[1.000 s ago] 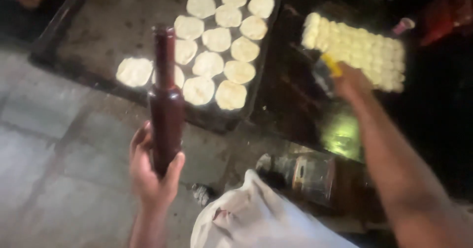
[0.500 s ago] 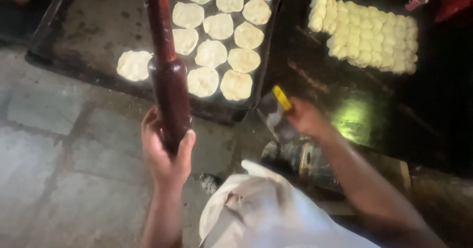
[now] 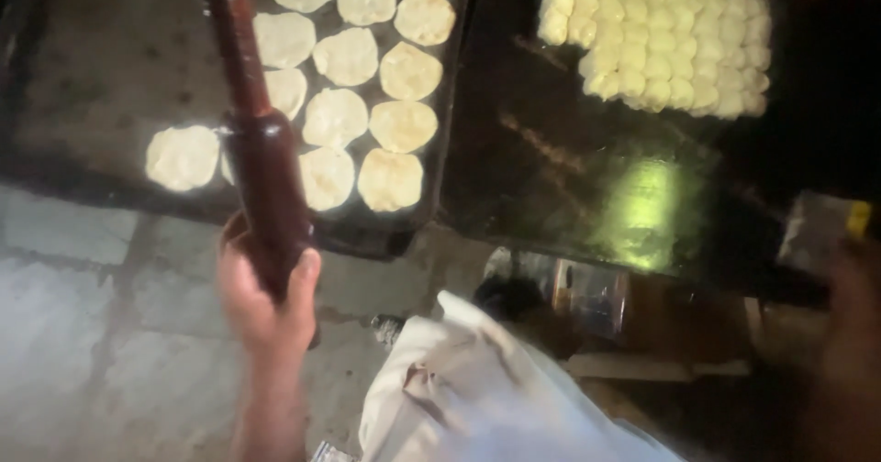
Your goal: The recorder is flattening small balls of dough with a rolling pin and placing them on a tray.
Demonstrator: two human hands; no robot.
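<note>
Left hand (image 3: pixel 266 297) wrapped tight round fat lower end of dark wooden rolling pin (image 3: pixel 257 150), pin upright-ish, thin top leaning left over black tray (image 3: pixel 83 77). Flat dough rounds (image 3: pixel 367 95) cover right half of tray. Pale dough balls (image 3: pixel 665 44) sit right of tray on dark slab. Right hand (image 3: pixel 849 333) far right of tray, blurry, grip impossible to make out.

Flat dough rounds (image 3: pixel 367 95) lying on the tray (image 3: pixel 101 58) at left, dough balls (image 3: pixel 670 44) sitting right, rolling pin (image 3: pixel 262 159) hovering in front.
</note>
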